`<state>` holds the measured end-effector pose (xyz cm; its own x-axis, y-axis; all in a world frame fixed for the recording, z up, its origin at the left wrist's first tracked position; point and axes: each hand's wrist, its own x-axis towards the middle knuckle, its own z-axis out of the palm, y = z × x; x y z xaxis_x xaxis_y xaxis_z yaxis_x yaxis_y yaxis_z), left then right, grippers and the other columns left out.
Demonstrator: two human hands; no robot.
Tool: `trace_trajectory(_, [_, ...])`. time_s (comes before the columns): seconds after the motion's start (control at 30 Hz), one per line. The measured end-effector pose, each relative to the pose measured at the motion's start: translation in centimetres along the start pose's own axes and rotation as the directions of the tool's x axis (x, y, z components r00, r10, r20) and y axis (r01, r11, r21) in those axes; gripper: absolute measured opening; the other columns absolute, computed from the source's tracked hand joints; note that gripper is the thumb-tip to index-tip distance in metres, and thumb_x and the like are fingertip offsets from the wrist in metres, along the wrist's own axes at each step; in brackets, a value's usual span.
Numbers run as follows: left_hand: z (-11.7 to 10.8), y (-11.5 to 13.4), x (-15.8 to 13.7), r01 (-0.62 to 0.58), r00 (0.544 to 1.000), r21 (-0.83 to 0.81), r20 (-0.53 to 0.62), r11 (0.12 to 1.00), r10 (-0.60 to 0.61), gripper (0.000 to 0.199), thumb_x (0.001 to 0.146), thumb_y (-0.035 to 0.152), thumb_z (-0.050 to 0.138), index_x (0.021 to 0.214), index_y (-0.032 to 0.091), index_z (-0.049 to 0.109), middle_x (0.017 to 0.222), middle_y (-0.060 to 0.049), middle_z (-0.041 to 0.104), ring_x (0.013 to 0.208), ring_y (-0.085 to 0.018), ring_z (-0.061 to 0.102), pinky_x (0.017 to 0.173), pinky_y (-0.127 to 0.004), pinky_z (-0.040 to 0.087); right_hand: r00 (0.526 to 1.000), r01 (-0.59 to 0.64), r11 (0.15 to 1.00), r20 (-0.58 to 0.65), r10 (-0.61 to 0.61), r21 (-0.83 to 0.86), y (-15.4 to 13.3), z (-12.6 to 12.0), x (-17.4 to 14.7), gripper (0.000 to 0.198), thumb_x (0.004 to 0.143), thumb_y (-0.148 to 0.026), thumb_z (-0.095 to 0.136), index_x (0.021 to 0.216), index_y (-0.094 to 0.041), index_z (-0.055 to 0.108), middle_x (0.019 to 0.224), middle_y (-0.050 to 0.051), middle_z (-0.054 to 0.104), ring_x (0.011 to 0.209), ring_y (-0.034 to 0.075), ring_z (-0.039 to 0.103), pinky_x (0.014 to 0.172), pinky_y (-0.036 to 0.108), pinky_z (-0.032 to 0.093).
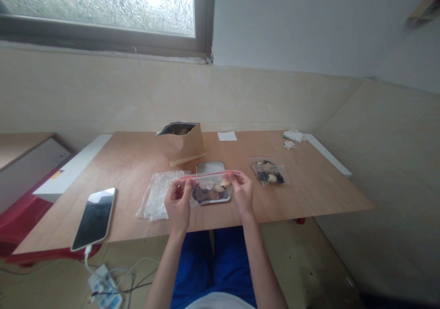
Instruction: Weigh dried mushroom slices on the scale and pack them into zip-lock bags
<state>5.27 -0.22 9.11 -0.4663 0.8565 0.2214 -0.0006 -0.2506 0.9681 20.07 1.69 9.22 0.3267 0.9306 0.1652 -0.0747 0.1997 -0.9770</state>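
Between my two hands stretches a clear zip bag (211,190) with a red seal line along its top. Dark and pale dried pieces and a small white label show through the plastic. My left hand (179,203) pinches the bag's upper left corner; my right hand (241,192) pinches the upper right one. Behind and below the bag lies a white flat device, perhaps a small scale (210,167), mostly covered by it. Left of my left hand is a pile of clear plastic bags (155,196). Two filled zip bags (271,175) lie to the right.
An open brown paper pouch (182,146) stands at the back. A white paper slip (227,136) and crumpled white scraps (293,137) lie along the far edge. At the left, a phone (94,219) is plugged into a cable above a power strip (106,288).
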Motion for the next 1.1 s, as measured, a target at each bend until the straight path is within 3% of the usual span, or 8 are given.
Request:
trace_trajectory(0.27, [-0.1,0.0,0.1,0.024,0.999,-0.049,-0.039,0.999,-0.026,0.023,0.074,0.040,0.063,0.072,0.017,0.057,0.066,0.001,0.065,0.064,-0.013,0.063,0.064,-0.025,0.051,0.992,0.058,0.998,0.110,-0.057,-0.001,-0.3,-0.3,0.0,0.031,0.083,-0.043,0.055,0.073,-0.018,0.070,0.076,0.005,0.071,0.074,0.018,0.064,0.071,0.027,0.046])
trace_trajectory(0.63, [-0.1,0.0,-0.1,0.030,0.999,-0.069,-0.019,0.997,-0.032,0.023,0.075,0.040,0.062,0.074,0.017,0.057,0.068,0.000,0.065,0.066,-0.014,0.063,0.066,-0.026,0.051,0.994,0.110,0.986,0.009,-0.110,-0.125,-0.5,0.2,-0.8,0.038,0.087,-0.047,0.047,0.073,-0.018,0.066,0.074,0.005,0.069,0.069,0.016,0.061,0.068,0.027,0.046])
trace_trajectory(0.83, [-0.2,0.5,-0.1,-0.001,0.996,-0.018,0.090,1.000,0.003,0.024,0.077,0.041,0.060,0.075,0.017,0.062,0.075,-0.002,0.066,0.073,-0.014,0.061,0.069,-0.025,0.048,0.995,0.101,0.989,0.006,-0.101,-0.106,-0.6,0.3,-0.8,0.040,0.085,-0.051,0.046,0.074,-0.018,0.065,0.071,0.004,0.067,0.065,0.016,0.060,0.062,0.025,0.046])
trace_trajectory(1.1, [-0.4,0.3,0.2,0.023,0.999,-0.017,0.036,1.000,-0.023,0.025,0.074,0.041,0.063,0.072,0.016,0.063,0.070,-0.001,0.066,0.069,-0.014,0.060,0.065,-0.024,0.047,0.976,0.133,0.986,0.186,-0.112,-0.104,-0.8,-0.9,-0.4,0.032,0.089,-0.044,0.044,0.092,-0.020,0.065,0.087,0.003,0.069,0.084,0.018,0.062,0.077,0.027,0.046])
